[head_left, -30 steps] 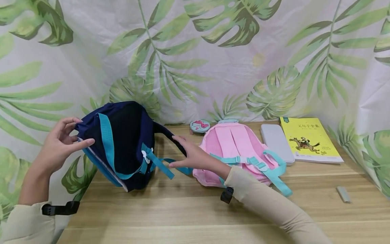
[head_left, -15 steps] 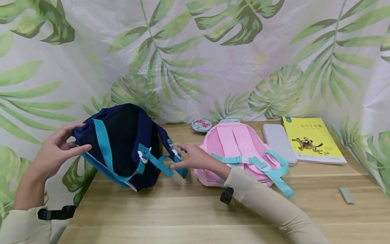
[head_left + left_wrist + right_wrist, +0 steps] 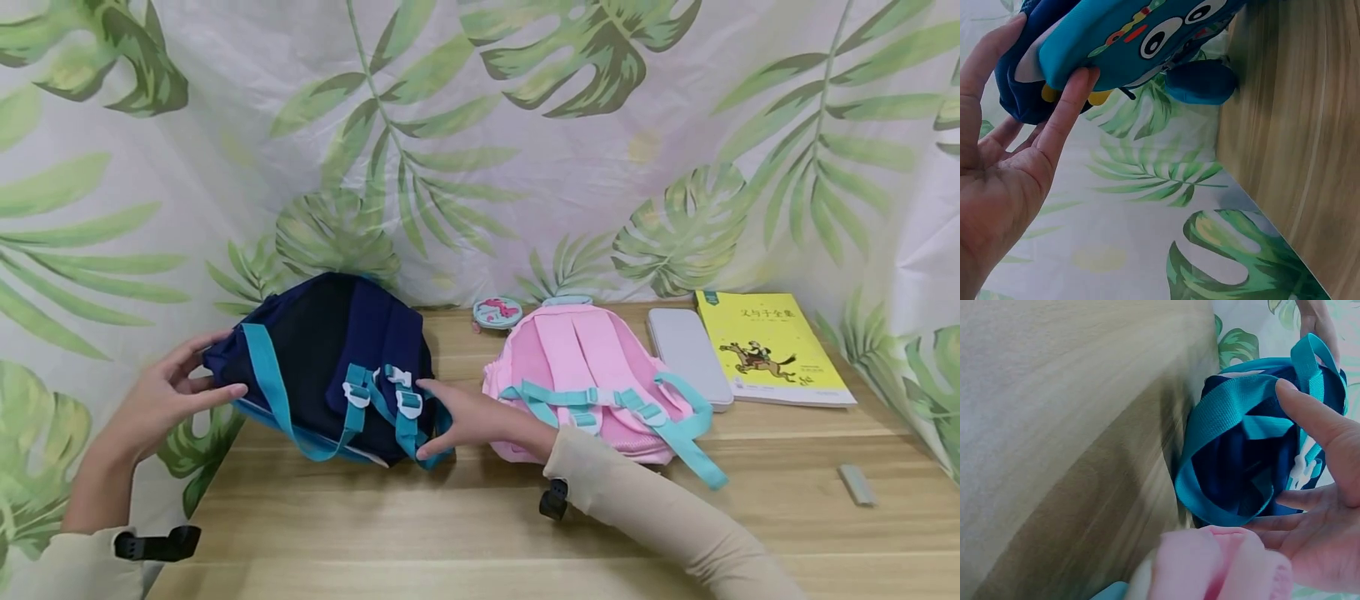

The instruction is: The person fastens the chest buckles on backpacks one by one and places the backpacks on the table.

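Observation:
A navy backpack with turquoise straps lies tilted at the left of the table, its back panel facing up. My left hand holds the bag's left end, thumb on one side and fingers on the other. In the left wrist view the bag's turquoise front shows a cartoon face with big eyes. At the bag's right side my right hand spreads its fingers, thumb and fingertips right at a loose turquoise strap. White buckles sit on the shoulder straps.
Close to the right forearm lies a pink backpack. Behind it is a small round turquoise case. Farther right are a pale flat case, a yellow book and a small grey bar. A leaf-print curtain hangs behind.
The navy backpack has tipped lower and to the right, and its right shoulder strap has fallen onto the back panel. The right hand has moved slightly down beside it; the left hand stays on the bag.

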The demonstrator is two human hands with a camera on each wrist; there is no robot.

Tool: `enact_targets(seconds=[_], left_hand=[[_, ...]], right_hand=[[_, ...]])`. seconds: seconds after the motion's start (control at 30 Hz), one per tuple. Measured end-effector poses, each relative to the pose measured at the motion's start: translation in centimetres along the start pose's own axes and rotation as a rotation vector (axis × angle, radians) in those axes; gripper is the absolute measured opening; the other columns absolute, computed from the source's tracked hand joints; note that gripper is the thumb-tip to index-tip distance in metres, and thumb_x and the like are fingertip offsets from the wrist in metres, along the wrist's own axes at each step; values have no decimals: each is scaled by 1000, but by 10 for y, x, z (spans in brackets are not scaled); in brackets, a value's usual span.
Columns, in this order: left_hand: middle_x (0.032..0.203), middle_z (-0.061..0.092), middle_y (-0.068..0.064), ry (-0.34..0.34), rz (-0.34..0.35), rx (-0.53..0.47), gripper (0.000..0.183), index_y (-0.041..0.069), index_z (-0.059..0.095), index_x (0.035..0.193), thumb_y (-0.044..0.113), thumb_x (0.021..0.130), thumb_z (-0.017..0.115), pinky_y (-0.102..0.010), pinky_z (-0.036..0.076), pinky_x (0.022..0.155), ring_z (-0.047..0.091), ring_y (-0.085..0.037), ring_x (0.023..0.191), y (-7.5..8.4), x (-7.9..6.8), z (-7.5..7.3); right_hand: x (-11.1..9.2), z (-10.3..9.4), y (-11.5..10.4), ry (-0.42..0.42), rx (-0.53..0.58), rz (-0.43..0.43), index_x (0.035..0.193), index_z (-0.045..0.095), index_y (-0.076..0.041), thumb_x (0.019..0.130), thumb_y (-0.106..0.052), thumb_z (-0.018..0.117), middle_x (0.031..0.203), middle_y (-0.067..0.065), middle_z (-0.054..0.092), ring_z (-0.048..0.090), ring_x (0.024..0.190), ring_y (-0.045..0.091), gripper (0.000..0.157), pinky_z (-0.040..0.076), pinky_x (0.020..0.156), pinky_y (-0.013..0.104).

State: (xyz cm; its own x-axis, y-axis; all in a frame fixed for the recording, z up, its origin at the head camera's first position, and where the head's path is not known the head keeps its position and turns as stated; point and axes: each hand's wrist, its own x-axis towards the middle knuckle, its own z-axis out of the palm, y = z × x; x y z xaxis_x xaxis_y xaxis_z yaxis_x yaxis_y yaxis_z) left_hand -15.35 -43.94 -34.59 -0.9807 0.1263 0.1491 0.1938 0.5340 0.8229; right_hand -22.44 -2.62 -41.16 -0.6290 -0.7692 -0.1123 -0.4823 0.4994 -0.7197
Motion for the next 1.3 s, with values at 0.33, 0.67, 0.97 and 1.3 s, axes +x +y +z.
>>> enact_targets(seconds=[0.33,0.67,0.97,1.3], left_hand=[[135,47,26,-80,-46,3,82,22,29,161,-4,94,67,-22,58,76,70,1,101,-7,-3,3],[135,44,24,-108,-95,95,83,20,26,162,8,94,72,-21,57,77,62,11,105,-7,1,8],[126,57,17,-162,-147,58,82,7,25,157,10,92,75,-26,59,78,63,9,104,-12,2,15],[153,34,-34,-216,-188,119,87,2,19,158,17,93,75,-22,54,81,57,-42,129,-19,0,21]], right_hand=[[-3,-1,-2,12,18,8,164,17,-18,86,-37,83,167,5,30,36,151,21,103,34,122,41],[-5,-3,2,34,-27,-4,163,20,-19,86,-31,83,165,4,34,39,148,20,101,37,121,40],[-9,-3,2,42,-31,-1,163,21,-17,85,-28,84,165,7,34,38,149,23,101,37,120,42],[-9,0,5,60,-78,-9,162,23,-16,82,-35,86,166,4,32,34,152,21,104,32,123,40]])
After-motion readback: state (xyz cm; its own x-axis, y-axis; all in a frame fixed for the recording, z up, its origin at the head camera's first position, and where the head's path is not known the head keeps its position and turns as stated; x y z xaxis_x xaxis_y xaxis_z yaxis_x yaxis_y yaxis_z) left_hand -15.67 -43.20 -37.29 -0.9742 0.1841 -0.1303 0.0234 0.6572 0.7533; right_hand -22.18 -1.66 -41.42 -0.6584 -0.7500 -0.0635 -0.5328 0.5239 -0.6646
